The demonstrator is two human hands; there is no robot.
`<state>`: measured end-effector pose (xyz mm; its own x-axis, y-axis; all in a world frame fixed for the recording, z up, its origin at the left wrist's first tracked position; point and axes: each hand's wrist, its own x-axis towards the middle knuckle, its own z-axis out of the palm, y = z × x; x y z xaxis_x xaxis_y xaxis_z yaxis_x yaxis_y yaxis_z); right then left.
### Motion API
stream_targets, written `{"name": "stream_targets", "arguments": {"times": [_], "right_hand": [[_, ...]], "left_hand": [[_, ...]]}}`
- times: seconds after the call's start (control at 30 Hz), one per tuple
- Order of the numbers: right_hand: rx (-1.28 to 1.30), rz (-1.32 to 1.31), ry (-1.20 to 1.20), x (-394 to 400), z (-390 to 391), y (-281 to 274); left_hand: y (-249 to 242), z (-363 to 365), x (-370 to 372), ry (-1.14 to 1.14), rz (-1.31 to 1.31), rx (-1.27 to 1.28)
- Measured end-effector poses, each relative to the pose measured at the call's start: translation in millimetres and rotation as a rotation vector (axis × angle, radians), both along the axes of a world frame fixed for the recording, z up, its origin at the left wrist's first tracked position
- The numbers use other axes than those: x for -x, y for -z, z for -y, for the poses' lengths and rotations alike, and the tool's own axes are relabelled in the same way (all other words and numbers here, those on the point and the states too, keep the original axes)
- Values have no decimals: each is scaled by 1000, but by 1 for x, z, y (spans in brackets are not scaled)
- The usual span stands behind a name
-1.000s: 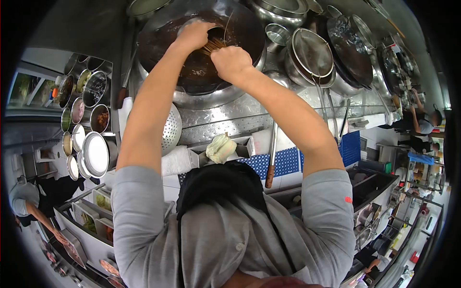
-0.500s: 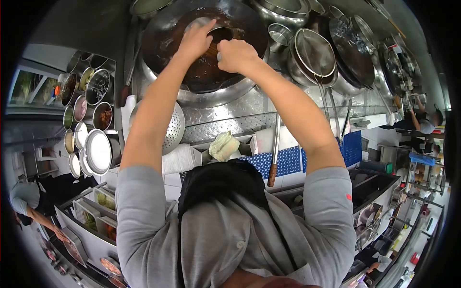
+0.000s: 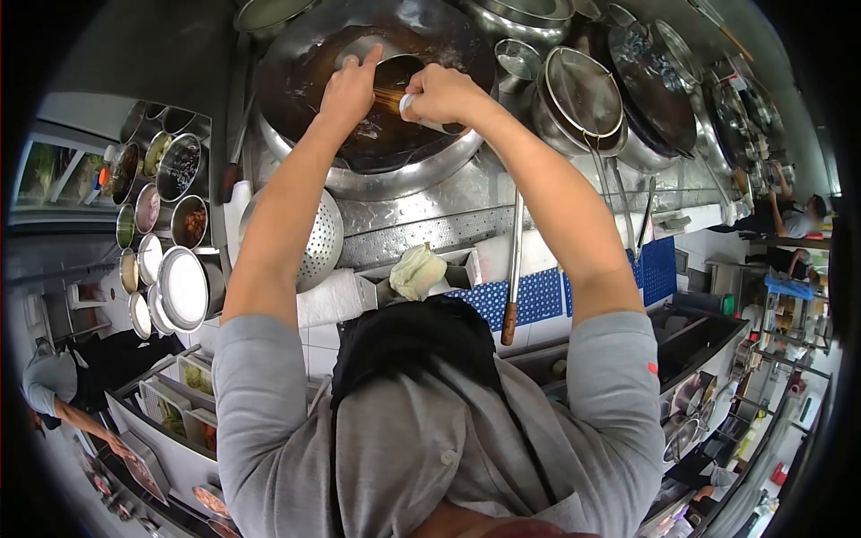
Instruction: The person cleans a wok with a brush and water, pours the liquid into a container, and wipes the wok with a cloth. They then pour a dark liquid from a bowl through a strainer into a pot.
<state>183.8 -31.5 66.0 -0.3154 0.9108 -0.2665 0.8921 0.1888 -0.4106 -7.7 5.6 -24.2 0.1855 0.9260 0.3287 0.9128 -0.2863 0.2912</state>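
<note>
A large dark wok point(image 3: 291, 94) holds brownish liquid. Inside it, a metal bowl point(image 3: 359, 47) stands tilted, its dark inner side partly turned toward me. My left hand point(image 3: 350, 85) grips the bowl's rim, with the index finger stretched along the metal. My right hand point(image 3: 444, 94) is closed around a bamboo brush point(image 3: 387, 97) with a white band; its thin bristles point left into the bowl. How far they touch the metal cannot be made out.
A perforated ladle point(image 3: 320, 242) lies left of the wok, and a wire strainer point(image 3: 583, 90) rests over a pot at right. Several ingredient bowls point(image 3: 184, 166) stand at far left. A crumpled cloth point(image 3: 417, 272) lies near me. Co-workers point(image 3: 49, 372) stand at both sides.
My right hand has turned and shifted slightly, and the brush's bristles and white band now show more clearly. My left hand has moved a little left and down with the bowl.
</note>
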Motion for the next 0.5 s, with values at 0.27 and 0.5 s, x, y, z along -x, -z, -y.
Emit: {"name": "stream_targets", "arguments": {"times": [0.27,0.5], "right_hand": [[-661,520,-337,-20,43,-55],[-845,536,-394,-26,78,-107]], "left_hand": [[-43,-32,28,-253,405,393],[-24,-28,32,-284,583,367]]}}
